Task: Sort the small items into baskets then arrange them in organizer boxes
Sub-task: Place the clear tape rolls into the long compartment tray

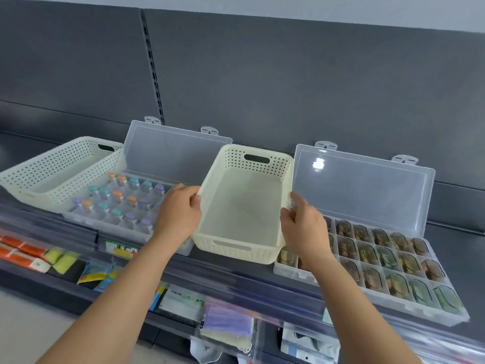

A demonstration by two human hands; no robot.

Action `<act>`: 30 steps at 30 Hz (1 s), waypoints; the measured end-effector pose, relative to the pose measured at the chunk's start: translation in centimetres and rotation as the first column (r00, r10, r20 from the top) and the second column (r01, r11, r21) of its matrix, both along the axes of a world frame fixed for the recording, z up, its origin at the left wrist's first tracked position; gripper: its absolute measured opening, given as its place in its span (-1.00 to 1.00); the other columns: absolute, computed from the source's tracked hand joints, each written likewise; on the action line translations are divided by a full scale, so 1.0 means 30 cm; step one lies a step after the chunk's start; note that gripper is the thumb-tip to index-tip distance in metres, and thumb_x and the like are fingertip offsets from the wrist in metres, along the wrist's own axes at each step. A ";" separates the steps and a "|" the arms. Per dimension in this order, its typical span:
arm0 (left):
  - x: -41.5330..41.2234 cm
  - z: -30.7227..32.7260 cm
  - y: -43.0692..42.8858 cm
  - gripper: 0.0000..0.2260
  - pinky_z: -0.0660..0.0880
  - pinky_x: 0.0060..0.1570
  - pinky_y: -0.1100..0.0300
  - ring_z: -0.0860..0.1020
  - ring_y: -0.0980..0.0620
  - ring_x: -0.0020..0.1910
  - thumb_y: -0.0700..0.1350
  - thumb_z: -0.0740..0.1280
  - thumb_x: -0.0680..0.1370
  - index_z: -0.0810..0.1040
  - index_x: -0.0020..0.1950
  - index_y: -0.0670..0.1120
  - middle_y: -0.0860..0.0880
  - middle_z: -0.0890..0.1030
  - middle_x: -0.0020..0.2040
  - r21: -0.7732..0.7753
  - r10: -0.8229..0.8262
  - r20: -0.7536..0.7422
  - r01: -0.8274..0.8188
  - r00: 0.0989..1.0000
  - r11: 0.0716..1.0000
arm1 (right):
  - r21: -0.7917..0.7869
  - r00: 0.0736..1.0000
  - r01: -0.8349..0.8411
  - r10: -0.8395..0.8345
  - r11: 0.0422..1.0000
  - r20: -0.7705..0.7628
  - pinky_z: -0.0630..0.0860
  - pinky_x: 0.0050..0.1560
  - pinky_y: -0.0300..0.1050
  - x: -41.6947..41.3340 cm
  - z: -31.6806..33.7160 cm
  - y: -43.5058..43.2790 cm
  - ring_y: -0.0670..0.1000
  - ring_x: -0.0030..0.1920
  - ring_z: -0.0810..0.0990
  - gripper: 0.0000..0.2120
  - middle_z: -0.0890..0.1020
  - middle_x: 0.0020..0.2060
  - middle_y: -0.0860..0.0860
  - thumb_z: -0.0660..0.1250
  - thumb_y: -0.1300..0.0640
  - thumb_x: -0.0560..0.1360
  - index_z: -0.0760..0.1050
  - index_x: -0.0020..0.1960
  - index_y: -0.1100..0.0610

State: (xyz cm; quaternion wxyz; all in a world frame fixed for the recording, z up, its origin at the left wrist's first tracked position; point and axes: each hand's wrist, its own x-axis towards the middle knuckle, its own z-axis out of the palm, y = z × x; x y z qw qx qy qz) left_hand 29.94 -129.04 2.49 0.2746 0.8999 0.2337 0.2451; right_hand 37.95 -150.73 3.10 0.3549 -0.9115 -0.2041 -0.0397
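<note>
A cream perforated basket (244,206) with nothing in it is tilted up off the dark shelf between two clear organizer boxes. My left hand (178,211) grips its left rim and my right hand (301,224) grips its right rim. The left organizer box (147,153) stands with its lid open and holds several small bottles (118,203) with orange, teal and purple caps. The right organizer box (367,185), lid also open, holds several brownish and green oval items (380,258) in its compartments. A second cream basket (52,174) sits at the far left, nothing visible inside.
A dark grey back panel (288,88) rises behind the shelf. Below the shelf's front edge (236,279), lower racks carry packets in orange, yellow, purple and white (225,327).
</note>
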 end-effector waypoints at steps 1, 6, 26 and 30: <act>-0.016 0.015 0.000 -0.75 0.37 -0.08 0.13 0.49 -0.07 -0.04 -0.24 0.17 0.60 0.60 0.18 -0.12 -0.06 0.52 0.02 -0.010 0.012 0.023 -0.012 1.000 1.000 | 0.020 1.000 -0.016 0.016 1.000 0.012 0.35 -0.42 -0.32 -0.006 0.013 0.002 -0.15 -0.43 0.42 -0.61 0.50 -0.29 -0.05 0.16 0.17 0.59 0.30 0.41 0.14; -0.127 0.074 0.023 -0.78 0.41 -0.06 0.10 0.50 -0.09 -0.06 -0.24 0.20 0.60 0.61 0.12 -0.12 -0.10 0.53 -0.01 -0.050 0.095 0.121 -0.090 0.988 0.995 | 0.088 0.992 -0.121 0.117 0.989 0.046 0.50 -0.30 -0.24 -0.060 0.075 0.054 -0.09 -0.34 0.51 -0.65 0.51 -0.30 -0.10 0.18 0.18 0.59 0.33 0.37 0.10; -0.645 0.141 0.819 -0.80 0.43 -0.06 0.01 0.48 -0.13 -0.08 -0.24 0.17 0.59 0.57 -0.10 -0.15 -0.17 0.50 -0.10 -0.066 0.303 0.100 -0.297 0.948 0.953 | 0.097 0.949 -0.312 0.305 0.945 0.081 0.34 -0.38 -0.11 -0.405 0.102 0.956 0.03 -0.47 0.34 -0.77 0.40 -0.52 0.04 0.17 0.25 0.53 0.45 0.16 0.20; -0.683 0.160 1.005 -0.78 0.44 0.00 0.02 0.51 -0.10 -0.02 -0.21 0.16 0.61 0.60 0.00 -0.15 -0.15 0.52 -0.01 -0.088 0.289 0.088 -0.281 0.953 0.956 | 0.117 0.949 -0.313 0.306 0.942 0.079 0.30 -0.39 -0.13 -0.451 0.110 1.133 0.01 -0.48 0.31 -0.75 0.35 -0.54 0.00 0.17 0.25 0.53 0.45 0.19 0.22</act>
